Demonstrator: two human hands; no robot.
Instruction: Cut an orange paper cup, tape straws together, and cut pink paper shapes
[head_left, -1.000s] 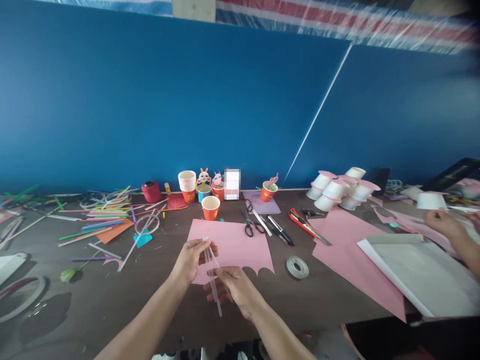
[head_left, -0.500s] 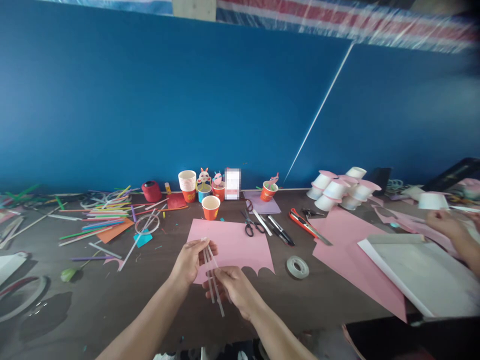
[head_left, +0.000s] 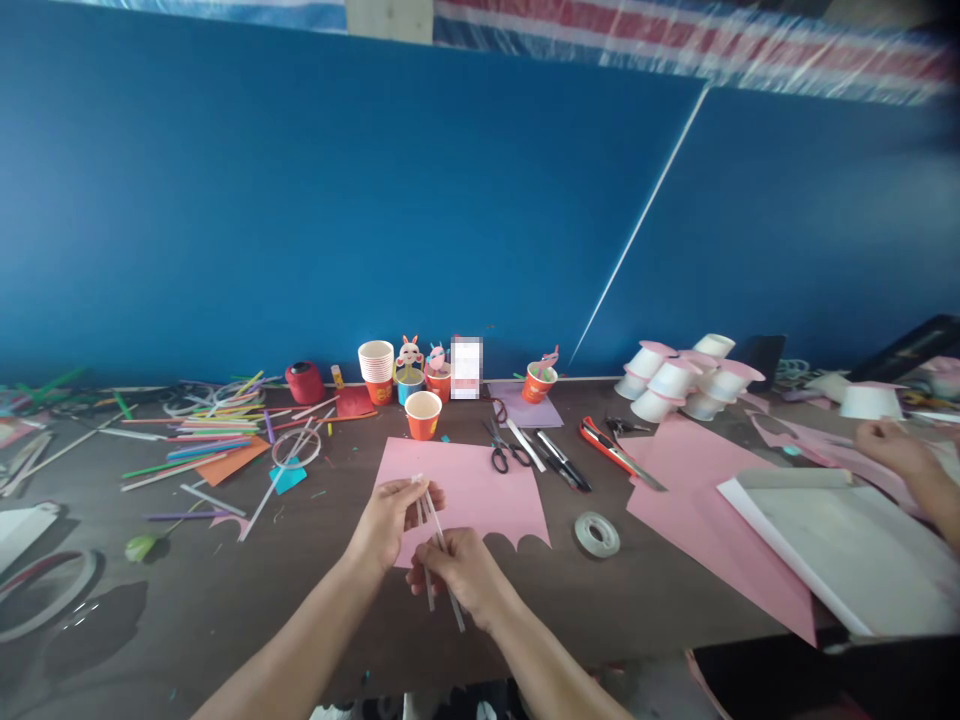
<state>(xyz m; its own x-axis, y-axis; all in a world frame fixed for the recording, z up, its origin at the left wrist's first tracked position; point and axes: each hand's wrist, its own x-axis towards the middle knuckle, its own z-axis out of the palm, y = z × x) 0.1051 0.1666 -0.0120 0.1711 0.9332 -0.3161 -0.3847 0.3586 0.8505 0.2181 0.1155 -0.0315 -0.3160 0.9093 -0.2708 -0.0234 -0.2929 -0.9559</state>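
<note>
Left hand (head_left: 384,525), right hand (head_left: 461,572), both holding clear straws (head_left: 455,608), pink paper (head_left: 466,482)

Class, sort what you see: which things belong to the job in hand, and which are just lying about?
In the job:
- clear strips, held by the left hand and right hand

Seemingly just lying about, not held:
- pink sheet beneath the hands
- scissors
- tape roll
- box cutter
- nearest paper cup

Straws (head_left: 435,519) part. hidden by R hand (head_left: 463,572)
</note>
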